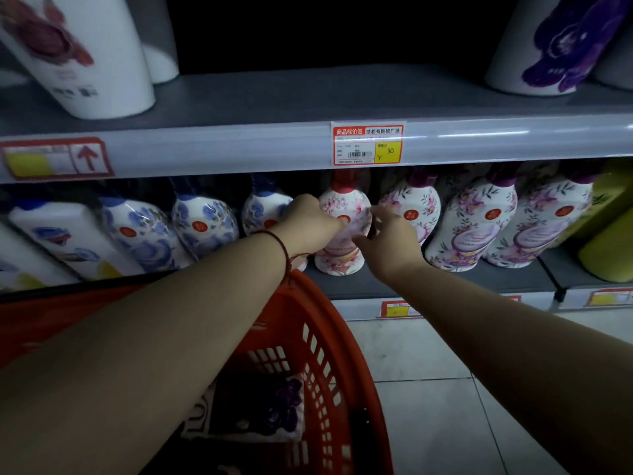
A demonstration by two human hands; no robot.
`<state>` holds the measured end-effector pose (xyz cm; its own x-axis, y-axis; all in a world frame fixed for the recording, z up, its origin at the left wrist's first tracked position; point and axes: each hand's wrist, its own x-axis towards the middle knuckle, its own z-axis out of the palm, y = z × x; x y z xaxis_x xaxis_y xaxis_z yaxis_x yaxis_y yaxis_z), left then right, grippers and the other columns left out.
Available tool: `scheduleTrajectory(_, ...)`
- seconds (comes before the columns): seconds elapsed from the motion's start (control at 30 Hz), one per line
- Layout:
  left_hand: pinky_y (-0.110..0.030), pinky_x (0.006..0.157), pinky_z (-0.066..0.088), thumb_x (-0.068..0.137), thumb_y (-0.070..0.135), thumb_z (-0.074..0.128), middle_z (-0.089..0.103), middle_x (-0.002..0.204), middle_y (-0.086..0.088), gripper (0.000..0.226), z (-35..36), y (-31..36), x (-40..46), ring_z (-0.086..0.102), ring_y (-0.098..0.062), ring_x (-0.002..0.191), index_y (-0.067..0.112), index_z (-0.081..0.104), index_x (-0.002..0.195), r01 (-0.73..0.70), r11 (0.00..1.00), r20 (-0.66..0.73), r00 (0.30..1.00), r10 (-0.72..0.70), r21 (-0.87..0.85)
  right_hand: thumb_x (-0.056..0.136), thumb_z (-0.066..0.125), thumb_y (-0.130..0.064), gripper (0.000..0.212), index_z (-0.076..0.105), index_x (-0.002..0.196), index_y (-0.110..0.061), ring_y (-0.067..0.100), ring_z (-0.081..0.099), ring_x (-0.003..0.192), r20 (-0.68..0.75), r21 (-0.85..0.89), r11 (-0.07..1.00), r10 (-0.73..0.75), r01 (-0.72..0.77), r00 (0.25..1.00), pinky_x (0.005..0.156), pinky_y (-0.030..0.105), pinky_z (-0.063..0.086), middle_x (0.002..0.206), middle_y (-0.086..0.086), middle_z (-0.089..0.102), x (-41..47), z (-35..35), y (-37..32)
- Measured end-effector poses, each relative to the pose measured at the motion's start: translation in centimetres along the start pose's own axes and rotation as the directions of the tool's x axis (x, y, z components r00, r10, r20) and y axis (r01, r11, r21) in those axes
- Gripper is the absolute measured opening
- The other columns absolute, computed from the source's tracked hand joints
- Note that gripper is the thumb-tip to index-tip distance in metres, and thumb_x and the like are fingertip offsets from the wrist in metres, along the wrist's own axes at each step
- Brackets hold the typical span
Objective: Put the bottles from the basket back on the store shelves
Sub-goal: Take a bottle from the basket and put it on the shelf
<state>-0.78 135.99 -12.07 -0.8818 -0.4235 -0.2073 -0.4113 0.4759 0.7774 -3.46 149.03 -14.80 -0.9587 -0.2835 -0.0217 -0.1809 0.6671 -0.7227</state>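
Note:
A white bottle with pink flowers and a red cap [342, 204] stands upright on the lower shelf [445, 279]. My left hand [310, 224] grips its left side. My right hand [388, 241] touches its right side with the fingers spread. Below my arms sits an orange basket [329, 354]. Inside it lies a bottle with purple flowers [270, 406], partly hidden by my left forearm.
Blue-flowered bottles [202, 224] stand left of the pink one, purple-flowered bottles [479, 221] to its right, then yellow-green bottles [609, 214]. The upper shelf [308, 97] holds large white bottles at both ends, with a gap between. A price tag [368, 144] hangs on its edge. Tiled floor lies at the lower right.

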Motion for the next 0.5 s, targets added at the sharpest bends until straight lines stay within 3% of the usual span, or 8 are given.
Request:
scheduleTrajectory(0.1,-0.041,0.099,0.048,0.075,0.025,0.073,0.061,0.082,0.004,0.015,-2.3,0.9,-2.9,0.058,-0.020,0.096,0.024,0.059,0.080,-0.121,0.993,0.031,0.992,0.120,0.017,0.087,0.063,-0.014,0.053,0.046,0.137,-0.007,0.027,0.051,0.126,0.058,-0.063,0.997,-0.035,0.039,0.998,0.101,0.031,0.040,0.136,0.014,0.055,-2.3,-1.7,-0.9)
scheduleTrajectory(0.17,-0.034,0.097,0.049,0.083,0.017,0.068,0.068,0.092,0.000,0.009,-4.1,1.0,-5.6,0.062,-0.019,0.097,0.019,0.065,0.091,-0.195,0.976,0.002,0.981,0.195,0.094,0.087,0.063,-0.015,0.050,0.048,0.135,-0.006,0.028,0.053,0.123,0.087,-0.141,0.985,-0.086,0.098,0.992,0.101,0.031,0.039,0.135,0.014,0.056,-3.7,-3.0,-2.3)
scheduleTrajectory(0.27,-0.028,0.089,0.051,0.084,0.022,0.063,0.071,0.105,-0.001,0.022,-7.3,0.1,-10.3,0.065,-0.019,0.099,0.016,0.067,0.105,-0.247,0.920,-0.098,0.952,0.289,0.305,0.087,0.061,-0.017,0.042,0.054,0.127,-0.006,0.032,0.057,0.116,0.119,-0.226,0.949,-0.198,0.221,0.973,0.096,0.033,0.042,0.128,0.016,0.060,-5.9,-4.5,-5.5)
scheduleTrajectory(0.4,-0.037,0.083,0.054,0.088,0.035,0.058,0.066,0.110,0.004,0.026,-11.5,-1.9,-16.2,0.062,-0.022,0.101,0.024,0.060,0.112,-0.154,0.847,-0.119,0.962,0.246,0.509,0.089,0.057,-0.017,0.035,0.056,0.121,-0.002,0.037,0.054,0.113,0.234,-0.317,0.842,-0.377,0.437,0.896,0.087,0.030,0.035,0.121,0.022,0.060,-9.8,-4.9,-10.4)
scheduleTrajectory(0.5,-0.039,0.080,0.056,0.089,0.040,0.057,0.065,0.108,0.003,0.028,-14.0,-4.2,-19.4,0.062,-0.022,0.099,0.024,0.059,0.112,-0.062,0.817,-0.155,0.971,0.183,0.574,0.090,0.058,-0.023,0.039,0.054,0.125,-0.007,0.037,0.056,0.113,0.325,-0.317,0.765,-0.467,0.560,0.822,0.092,0.037,0.045,0.121,0.022,0.060,-12.4,-3.7,-13.8)
